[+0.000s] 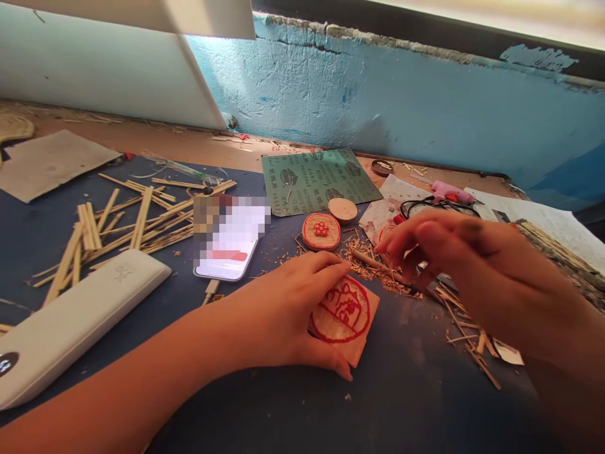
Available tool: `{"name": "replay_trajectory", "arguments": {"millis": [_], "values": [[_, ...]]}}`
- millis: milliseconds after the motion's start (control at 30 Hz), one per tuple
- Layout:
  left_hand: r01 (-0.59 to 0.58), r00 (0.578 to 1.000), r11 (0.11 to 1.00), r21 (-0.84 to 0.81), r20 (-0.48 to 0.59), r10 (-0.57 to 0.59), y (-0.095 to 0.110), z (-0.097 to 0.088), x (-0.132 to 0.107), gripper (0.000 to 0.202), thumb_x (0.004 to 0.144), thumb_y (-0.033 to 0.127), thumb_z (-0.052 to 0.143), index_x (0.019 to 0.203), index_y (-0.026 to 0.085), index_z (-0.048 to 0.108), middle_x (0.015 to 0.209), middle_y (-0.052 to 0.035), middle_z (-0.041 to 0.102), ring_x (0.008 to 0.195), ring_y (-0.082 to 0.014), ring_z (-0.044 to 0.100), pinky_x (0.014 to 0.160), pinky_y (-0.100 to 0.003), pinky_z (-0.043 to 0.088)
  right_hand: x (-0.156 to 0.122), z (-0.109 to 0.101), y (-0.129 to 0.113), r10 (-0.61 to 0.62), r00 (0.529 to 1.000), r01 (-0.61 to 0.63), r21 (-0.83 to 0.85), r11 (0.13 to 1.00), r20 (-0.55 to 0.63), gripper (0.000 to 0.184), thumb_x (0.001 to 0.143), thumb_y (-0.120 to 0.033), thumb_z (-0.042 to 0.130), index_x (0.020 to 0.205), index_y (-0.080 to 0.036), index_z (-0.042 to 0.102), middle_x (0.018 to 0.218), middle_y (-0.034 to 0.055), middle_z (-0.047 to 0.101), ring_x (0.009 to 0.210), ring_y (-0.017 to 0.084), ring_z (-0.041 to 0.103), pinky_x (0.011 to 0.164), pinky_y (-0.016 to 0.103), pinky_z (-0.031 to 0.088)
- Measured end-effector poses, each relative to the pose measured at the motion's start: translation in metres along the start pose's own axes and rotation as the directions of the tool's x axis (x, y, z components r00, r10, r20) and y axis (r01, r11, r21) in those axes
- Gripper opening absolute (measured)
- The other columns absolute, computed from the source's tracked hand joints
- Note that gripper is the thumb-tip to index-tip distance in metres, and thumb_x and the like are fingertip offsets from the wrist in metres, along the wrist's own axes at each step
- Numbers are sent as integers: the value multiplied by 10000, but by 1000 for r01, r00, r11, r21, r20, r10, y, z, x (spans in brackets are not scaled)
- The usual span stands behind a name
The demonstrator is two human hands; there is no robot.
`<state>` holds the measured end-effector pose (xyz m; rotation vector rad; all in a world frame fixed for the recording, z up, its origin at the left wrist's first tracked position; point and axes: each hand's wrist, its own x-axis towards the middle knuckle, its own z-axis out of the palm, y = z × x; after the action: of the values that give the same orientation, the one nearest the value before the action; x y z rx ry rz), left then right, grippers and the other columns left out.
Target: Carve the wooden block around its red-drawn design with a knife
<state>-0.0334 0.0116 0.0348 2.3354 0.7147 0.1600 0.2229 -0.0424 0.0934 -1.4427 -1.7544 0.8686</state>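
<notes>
My left hand (288, 315) grips a small square wooden board (345, 312) by its edges, thumb at the near side and fingers over the far side. The board bears a red circle with a red line drawing inside, partly hidden by my fingers. Raised at the right, my right hand (454, 252) is bent at the wrist with its fingers curled; blur hides whether they hold anything. Beyond the board lie a round wooden disc (321, 232) with a red flower and rim, and a plain round disc (343, 210). Below my right fingers, wood shavings (387, 277) surround a thin stick.
A lit phone (227, 252) on a cable and a white power bank (85, 328) lie left, near scattered wooden sticks (142, 217). Green printed sandpaper (319, 180) lies behind the discs. A pink glue gun (454, 192) sits at the back right, before the blue wall (401, 101).
</notes>
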Motion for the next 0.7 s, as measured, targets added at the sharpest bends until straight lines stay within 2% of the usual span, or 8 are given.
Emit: {"name": "replay_trajectory", "arguments": {"millis": [100,167,333,400,467,567,633,700], "values": [[12,1000,1000,-10,-18,-13,1,2,2,1134,731,777,895,1621,177,529,1673,-215,513,1557,-417,503,1289,-584,453,-5,2,-15,-69,995,75,79,994,-76,514,1111,-613,519,844,-322,849,1054,55,745,969,217,713,676,290,592],[42,998,999,-2,-52,-42,2,5,3,1122,728,765,905,1605,167,543,1667,-231,503,1547,-432,508,1286,-600,451,-7,7,-15,-78,997,80,122,989,-20,548,1113,-595,526,779,-299,845,997,66,725,858,199,688,602,287,566],[79,996,996,50,-34,-78,1,5,1,1243,745,816,859,1680,111,442,1723,-276,408,1600,-462,425,1299,-644,419,-7,8,1,60,982,-77,85,993,181,233,994,-471,785,922,-249,776,789,22,753,629,167,676,533,276,523],[69,998,995,74,-5,-69,2,-1,0,1214,763,754,887,1689,114,431,1722,-263,420,1608,-445,418,1301,-626,424,-8,1,6,102,972,-114,48,992,212,226,962,-468,820,934,-250,770,617,-18,693,526,141,613,468,245,449],[70,997,993,90,5,-71,2,-6,-1,1144,774,646,932,1679,134,454,1719,-236,437,1601,-418,439,1300,-590,440,-11,-8,9,116,962,-127,28,992,245,203,954,-463,829,935,-264,796,590,-31,682,489,119,579,433,222,404],[81,997,994,77,-16,-80,1,-9,-1,1100,763,585,960,1654,141,491,1688,-222,472,1542,-394,521,1277,-552,480,-15,-19,15,70,963,-47,-96,994,261,120,953,-420,839,942,-300,836,771,-16,780,568,117,656,478,215,468],[95,995,993,63,-43,-93,1,-5,0,1083,759,629,947,1623,132,524,1650,-234,498,1493,-401,567,1250,-559,509,-18,-22,19,9,958,56,-217,974,287,84,992,-383,792,984,-321,849,854,-20,813,626,124,700,537,227,516],[108,991,993,52,-84,-103,0,2,1,1045,769,686,914,1580,130,560,1627,-247,508,1475,-416,578,1233,-580,523,-19,-21,23,-36,929,157,-303,940,369,151,1044,-332,713,1106,-349,849,918,-30,839,688,135,741,598,246,547]]}}
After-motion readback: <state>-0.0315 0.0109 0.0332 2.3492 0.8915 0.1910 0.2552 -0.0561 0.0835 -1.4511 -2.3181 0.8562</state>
